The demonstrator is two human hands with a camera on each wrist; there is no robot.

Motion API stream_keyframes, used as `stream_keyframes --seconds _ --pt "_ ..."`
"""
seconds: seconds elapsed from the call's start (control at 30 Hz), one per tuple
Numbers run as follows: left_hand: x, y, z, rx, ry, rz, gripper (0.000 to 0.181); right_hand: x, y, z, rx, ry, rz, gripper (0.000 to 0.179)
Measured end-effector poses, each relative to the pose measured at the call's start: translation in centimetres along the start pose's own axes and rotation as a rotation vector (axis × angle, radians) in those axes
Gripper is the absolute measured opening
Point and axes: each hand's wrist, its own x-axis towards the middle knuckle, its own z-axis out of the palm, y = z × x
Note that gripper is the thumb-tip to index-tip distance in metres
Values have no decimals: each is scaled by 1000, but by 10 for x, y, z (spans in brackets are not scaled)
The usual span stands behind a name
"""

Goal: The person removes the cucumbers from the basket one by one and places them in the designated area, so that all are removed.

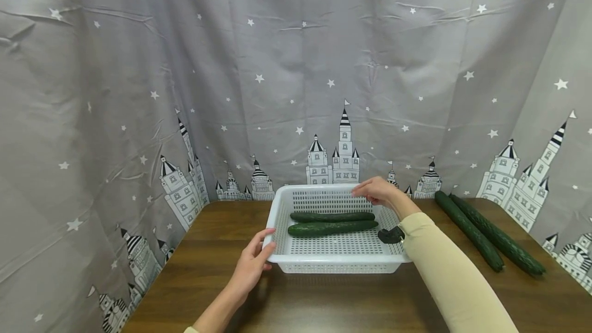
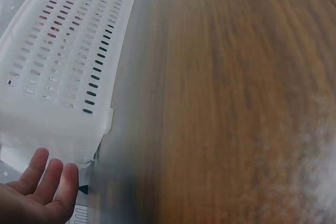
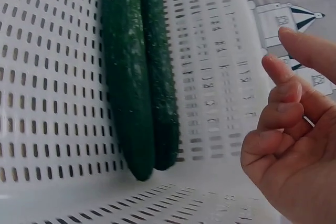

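Observation:
A white perforated plastic basket [image 1: 337, 259] sits in front of me with two cucumbers [image 1: 333, 228] lying side by side across its floor. At its left end, my left hand [image 1: 252, 261] holds the rim with thumb and forefinger on it. Three of that hand's fingers [image 2: 68, 187] show by the end wall in the left wrist view. My right hand [image 1: 380, 191] is over the far rim near the right corner. In the right wrist view its thumb and forefinger are apart with nothing between them, and the other fingers bend loosely. Rim contact there is unclear.
Two more cucumbers [image 1: 469, 230] lie slantwise at the right of the brown wooden table [image 1: 222, 220]. A grey curtain [image 1: 277, 66] printed with stars and castles hangs behind the table and along both sides. A black wrist mount [image 1: 390, 235] sits on my right wrist.

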Motion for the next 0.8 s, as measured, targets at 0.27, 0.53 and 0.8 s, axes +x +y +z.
stream_keyframes --seconds 0.27,0.53,0.8 --pt "0 0 0 -3 5 2 42 8 11 15 35 -18 22 44" --pt "-1 2 1 -1 0 4 42 10 22 23 -11 -106 46 41" --pt "-2 1 1 -1 9 1 43 9 28 30 -112 -111 100 36"
